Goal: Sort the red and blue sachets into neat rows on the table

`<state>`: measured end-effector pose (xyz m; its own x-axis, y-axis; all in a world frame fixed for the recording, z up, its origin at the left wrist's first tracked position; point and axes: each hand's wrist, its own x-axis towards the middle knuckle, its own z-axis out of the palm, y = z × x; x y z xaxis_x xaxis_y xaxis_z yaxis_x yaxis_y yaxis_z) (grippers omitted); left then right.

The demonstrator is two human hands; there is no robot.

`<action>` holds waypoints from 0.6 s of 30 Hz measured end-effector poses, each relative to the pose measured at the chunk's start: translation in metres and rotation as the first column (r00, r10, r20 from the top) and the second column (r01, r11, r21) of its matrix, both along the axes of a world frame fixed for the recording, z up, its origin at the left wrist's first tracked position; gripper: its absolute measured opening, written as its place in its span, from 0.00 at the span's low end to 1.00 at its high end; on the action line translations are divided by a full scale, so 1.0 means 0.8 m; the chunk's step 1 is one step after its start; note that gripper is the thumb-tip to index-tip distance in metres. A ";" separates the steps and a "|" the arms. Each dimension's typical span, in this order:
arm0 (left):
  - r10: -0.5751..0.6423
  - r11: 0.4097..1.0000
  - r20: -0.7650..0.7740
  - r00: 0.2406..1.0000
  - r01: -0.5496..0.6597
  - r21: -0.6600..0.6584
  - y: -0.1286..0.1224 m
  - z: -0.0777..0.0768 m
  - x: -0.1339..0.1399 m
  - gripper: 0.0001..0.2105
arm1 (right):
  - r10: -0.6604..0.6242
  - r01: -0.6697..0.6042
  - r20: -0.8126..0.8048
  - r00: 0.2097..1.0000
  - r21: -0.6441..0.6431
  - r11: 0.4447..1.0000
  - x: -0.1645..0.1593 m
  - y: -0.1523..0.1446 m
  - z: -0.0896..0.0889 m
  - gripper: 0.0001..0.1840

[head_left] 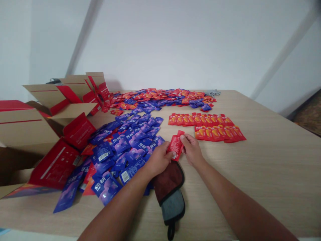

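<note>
Both my hands hold a small red packet (pixel 176 146), its printed back facing up, above the middle of the table. My left hand (pixel 162 157) grips its left and lower edge, thumb on top. With fingers pinched, my right hand (pixel 192 149) has the packet's upper right side. Below my hands lies a dark red and grey cloth pad (pixel 169 182) with a black loop. Left of it spreads a heap of purple packets (pixel 135 140) with a few red ones mixed in. To the right are two overlapping rows of red-orange packets, a back row (pixel 200 119) and a front row (pixel 219 133).
Open cardboard boxes with red flaps (pixel 54 164) stand along the left side of the table (pixel 265 174). A long mixed pile of red and purple packets (pixel 160 97) lies at the back, with a grey cloth-like item (pixel 212 93) at its right end. Behind is a white wall.
</note>
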<state>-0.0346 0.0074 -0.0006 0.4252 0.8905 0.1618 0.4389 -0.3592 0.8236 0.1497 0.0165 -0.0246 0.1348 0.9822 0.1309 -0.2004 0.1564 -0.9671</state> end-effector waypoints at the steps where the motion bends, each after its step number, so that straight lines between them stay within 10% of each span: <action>1: -0.026 1.000 -0.016 1.000 0.026 -0.004 0.000 0.000 0.000 0.04 | -0.019 0.019 0.011 1.000 0.006 1.000 0.002 0.001 0.001 0.24; 9: -0.101 0.994 -0.030 0.994 0.100 -0.045 0.000 0.000 0.004 0.06 | -0.170 0.169 0.031 0.985 0.038 0.985 0.002 0.005 -0.001 0.27; 18: 0.126 0.944 -0.336 0.934 -0.009 0.329 -0.011 0.006 0.016 0.08 | -0.137 0.148 0.117 0.984 -0.087 0.985 0.019 0.023 -0.013 0.28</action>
